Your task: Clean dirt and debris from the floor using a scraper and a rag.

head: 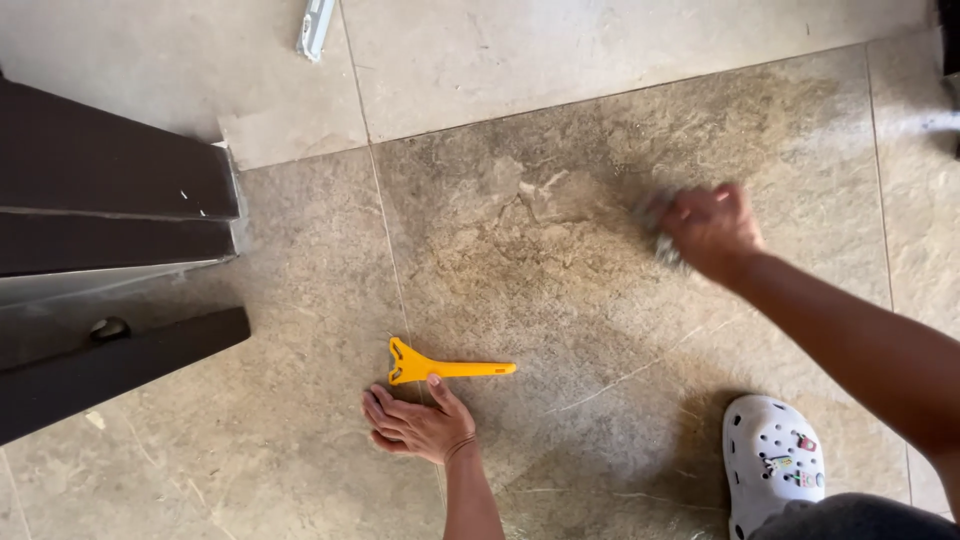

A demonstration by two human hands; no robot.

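Scrubbing pad, grey and blurred, sits under the fingers of the right hand on the tiled floor, right of the picture's middle and well apart from the other hand.

At the far left, a dark brown door frame stands with stepped edges, and a dark panel slants below it with a small round fitting set into the pale strip between them. The floor is made of large stone-look tiles in beige and grey, with thin grout lines running between them; the tile in the middle looks darker and mottled, with pale scratch-like streaks across it. At the top, near the left grout line, a small white and metal object lies on a lighter tile.

Low in the middle, the left hand rests flat on the floor, palm down, fingers spread loosely and holding nothing. Just above it, near the thumb, lies a yellow plastic scraper, its wide head to the left and its handle pointing right.

Further right, the right hand is curled over the pad, clenched around it and pressed to the tile, the arm reaching in from the lower right. Below that arm, a white clog with small coloured charms stands on the floor.
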